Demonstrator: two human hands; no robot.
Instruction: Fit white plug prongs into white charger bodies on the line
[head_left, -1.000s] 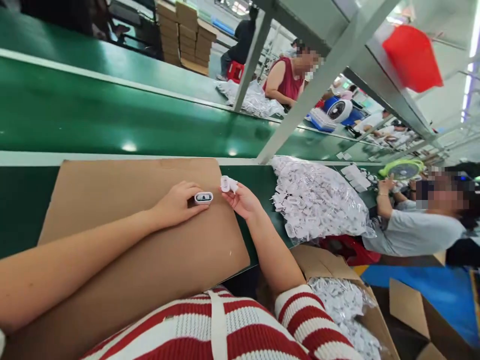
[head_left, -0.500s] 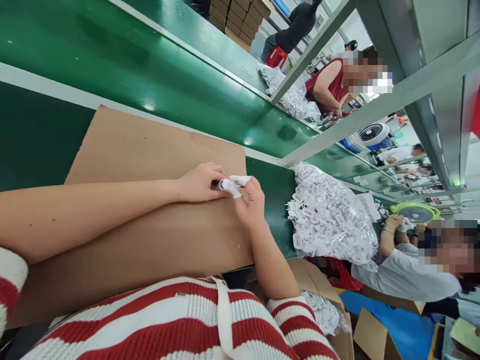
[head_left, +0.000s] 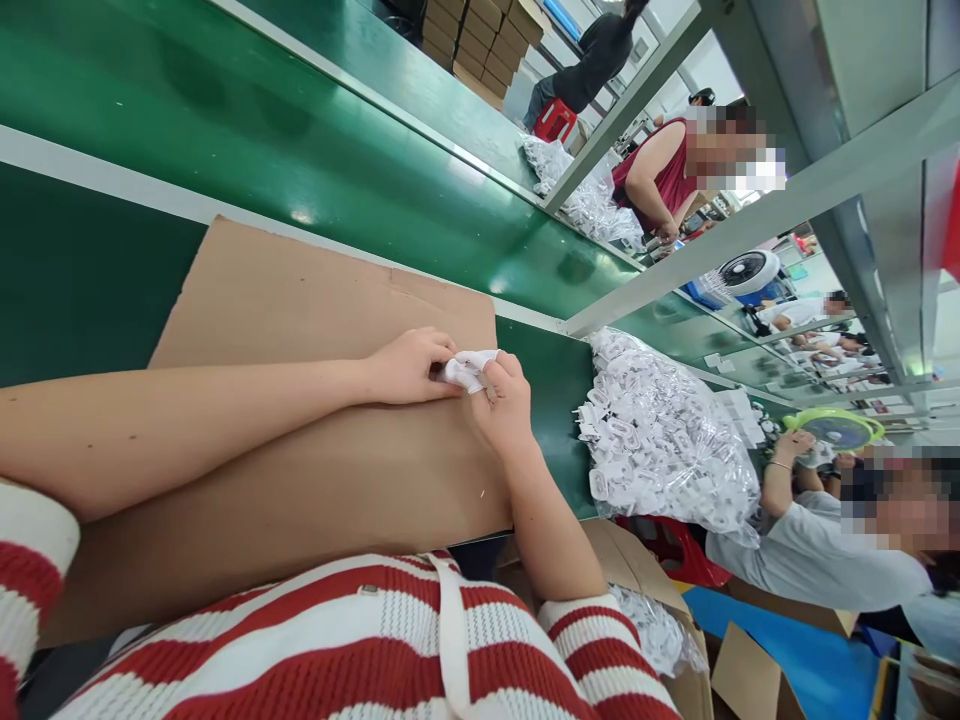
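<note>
My left hand (head_left: 411, 366) reaches in from the left over the cardboard sheet (head_left: 300, 300), fingers curled and pinched together. Its fingertips meet those of my right hand (head_left: 504, 405). White coverings, like finger cots or tape (head_left: 474, 367), wrap the thumb and forefinger of my right hand. Both hands close around the same spot, and a small whitish piece seems to sit between the fingertips. Fingers and coverings hide most of it, so its kind cannot be made out.
Right of the cardboard, a clear plastic bag of small white plastic parts (head_left: 660, 430) lies on the green table (head_left: 551, 400). A metal post (head_left: 645, 255) crosses above the bench. An open carton (head_left: 686, 670) stands below. Several co-workers sit beyond, one in a grey shirt (head_left: 817, 555).
The fingertips of both hands have drawn slightly closer and turned a little; a dark opening seen between them before is now hidden. The whole view has shifted slightly.
</note>
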